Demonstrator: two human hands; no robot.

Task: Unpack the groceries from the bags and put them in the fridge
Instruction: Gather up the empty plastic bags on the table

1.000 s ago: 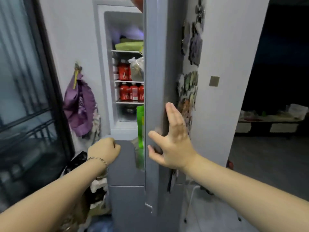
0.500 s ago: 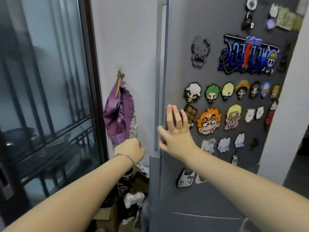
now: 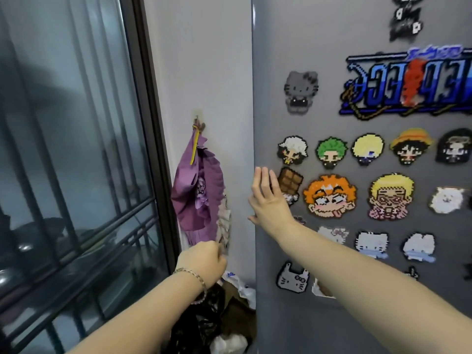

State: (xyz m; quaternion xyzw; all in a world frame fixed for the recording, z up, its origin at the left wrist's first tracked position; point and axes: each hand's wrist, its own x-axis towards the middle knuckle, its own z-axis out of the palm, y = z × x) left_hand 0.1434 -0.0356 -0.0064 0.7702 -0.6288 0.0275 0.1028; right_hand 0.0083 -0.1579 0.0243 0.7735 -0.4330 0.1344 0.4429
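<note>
Against the fridge door [image 3: 319, 34] the right hand [image 3: 268, 200] lies straight-fingered; left hand [image 3: 204, 261] curls, seemingly empty.

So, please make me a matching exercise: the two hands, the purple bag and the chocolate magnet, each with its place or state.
1 right hand
2 left hand
3 purple bag
4 chocolate magnet

A hangs from a wall hook
B curled, bracelet at the wrist
C open flat, against the fridge door
D on the door, just beside the right hand

Pairs: 1-C, 2-B, 3-A, 4-D.
</note>
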